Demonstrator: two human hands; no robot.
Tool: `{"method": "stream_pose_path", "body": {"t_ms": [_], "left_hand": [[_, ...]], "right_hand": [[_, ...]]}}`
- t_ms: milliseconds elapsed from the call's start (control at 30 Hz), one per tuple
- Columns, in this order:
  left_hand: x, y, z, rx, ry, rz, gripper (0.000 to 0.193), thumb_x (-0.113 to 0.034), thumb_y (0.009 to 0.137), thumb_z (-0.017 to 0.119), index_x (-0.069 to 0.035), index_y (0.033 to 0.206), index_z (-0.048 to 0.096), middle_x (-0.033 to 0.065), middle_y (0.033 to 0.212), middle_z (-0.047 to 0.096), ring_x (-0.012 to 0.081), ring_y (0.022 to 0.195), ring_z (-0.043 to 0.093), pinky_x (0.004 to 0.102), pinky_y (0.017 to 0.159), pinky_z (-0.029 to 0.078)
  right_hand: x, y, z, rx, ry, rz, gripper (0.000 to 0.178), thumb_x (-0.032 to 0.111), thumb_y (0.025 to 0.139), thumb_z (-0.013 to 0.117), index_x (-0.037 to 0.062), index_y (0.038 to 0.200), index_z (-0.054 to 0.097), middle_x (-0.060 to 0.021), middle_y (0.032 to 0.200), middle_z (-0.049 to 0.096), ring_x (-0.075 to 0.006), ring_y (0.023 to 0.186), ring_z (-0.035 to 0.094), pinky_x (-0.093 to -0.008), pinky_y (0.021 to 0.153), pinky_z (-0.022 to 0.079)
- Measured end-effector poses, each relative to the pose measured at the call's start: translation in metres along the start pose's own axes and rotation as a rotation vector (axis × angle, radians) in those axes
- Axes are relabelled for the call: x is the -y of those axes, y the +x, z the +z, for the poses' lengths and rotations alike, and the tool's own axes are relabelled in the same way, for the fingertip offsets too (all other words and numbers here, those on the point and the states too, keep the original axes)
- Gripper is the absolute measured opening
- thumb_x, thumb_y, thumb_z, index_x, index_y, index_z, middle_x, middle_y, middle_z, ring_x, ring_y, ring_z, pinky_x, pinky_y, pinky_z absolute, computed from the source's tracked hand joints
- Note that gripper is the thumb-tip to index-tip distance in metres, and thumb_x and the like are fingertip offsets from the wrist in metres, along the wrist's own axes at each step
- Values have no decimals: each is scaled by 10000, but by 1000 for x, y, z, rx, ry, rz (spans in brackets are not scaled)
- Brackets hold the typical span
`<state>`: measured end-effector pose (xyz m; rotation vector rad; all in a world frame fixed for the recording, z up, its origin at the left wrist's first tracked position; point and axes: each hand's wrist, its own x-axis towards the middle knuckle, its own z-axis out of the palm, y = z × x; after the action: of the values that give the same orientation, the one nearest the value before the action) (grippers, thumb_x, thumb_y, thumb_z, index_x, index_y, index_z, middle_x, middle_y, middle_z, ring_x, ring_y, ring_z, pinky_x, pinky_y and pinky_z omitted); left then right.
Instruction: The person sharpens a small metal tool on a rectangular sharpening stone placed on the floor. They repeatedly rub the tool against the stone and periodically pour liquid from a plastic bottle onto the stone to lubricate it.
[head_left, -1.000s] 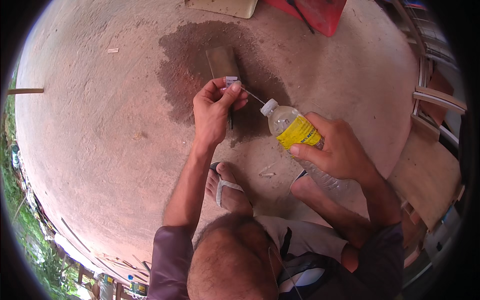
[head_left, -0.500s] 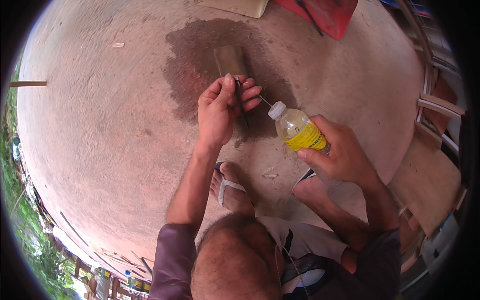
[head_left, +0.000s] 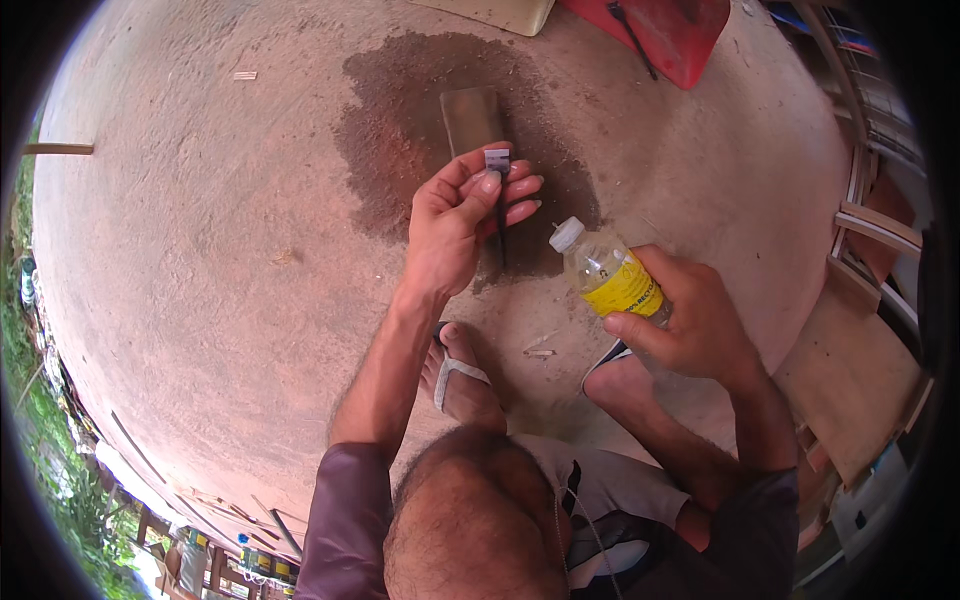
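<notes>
Viewed remotely through the head camera. On my feed, the left hand (head_left: pixel 448 225) is raised ahead of the body, thumb and forefinger pinching a thin dark tool (head_left: pixel 502 235) with a pale, squared end. That end points away from the person, and the dark length trails back toward them. The other fingers of this hand reach out to the right, slightly fanned.

I log the right hand (head_left: pixel 695 315) as wrapped around the body of a clear plastic bottle (head_left: pixel 622 288), thumb along the near side, fingers curled beneath and behind. The bottle leans, its white cap (head_left: pixel 566 235) aimed up and left toward the left hand but apart from it. A yellow label circles its middle.

Behind the left hand, a flat rectangular block (head_left: pixel 472 115) lies on a dark wet patch (head_left: pixel 390 140) of the floor (head_left: pixel 240 340). The hand covers the block's near end; from this angle I cannot judge whether the two touch.

At the top edge I note a red sheet-like thing (head_left: pixel 690 40) with a dark stick (head_left: pixel 632 42) across it. Nearest the body: one foot in a pale-strapped sandal (head_left: pixel 452 374).
</notes>
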<state>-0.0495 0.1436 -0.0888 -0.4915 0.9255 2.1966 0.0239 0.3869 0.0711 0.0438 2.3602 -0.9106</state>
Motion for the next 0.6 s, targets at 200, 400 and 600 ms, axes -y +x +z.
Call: {"method": "stream_pose_path", "body": {"t_ms": [200,400,600], "left_hand": [[2,11,2,-10,11,-46,343,-114,1172,543,51,1470,585,196,1352,718,282,1193,754,455,1044,650],[9,14,1,-51,-10,-11,361,-89,1163,556,65,1490,580,201,1345,724,278,1183,758,424,1036,650],[6,9,3,-50,65,40,358,-3,1129,578,82,1477,578,226,1346,724,300,1211,755,422,1043,656]], "right_hand": [[6,4,1,56,0,67,438,289,897,867,15,1193,698,-192,895,750,-341,790,759,-411,711,566],[4,5,6,12,48,59,427,369,902,854,34,1100,678,-222,815,711,-439,755,721,-492,659,535],[1,5,1,45,12,92,447,374,909,850,16,1112,675,-233,830,723,-437,763,736,-494,668,546]]}}
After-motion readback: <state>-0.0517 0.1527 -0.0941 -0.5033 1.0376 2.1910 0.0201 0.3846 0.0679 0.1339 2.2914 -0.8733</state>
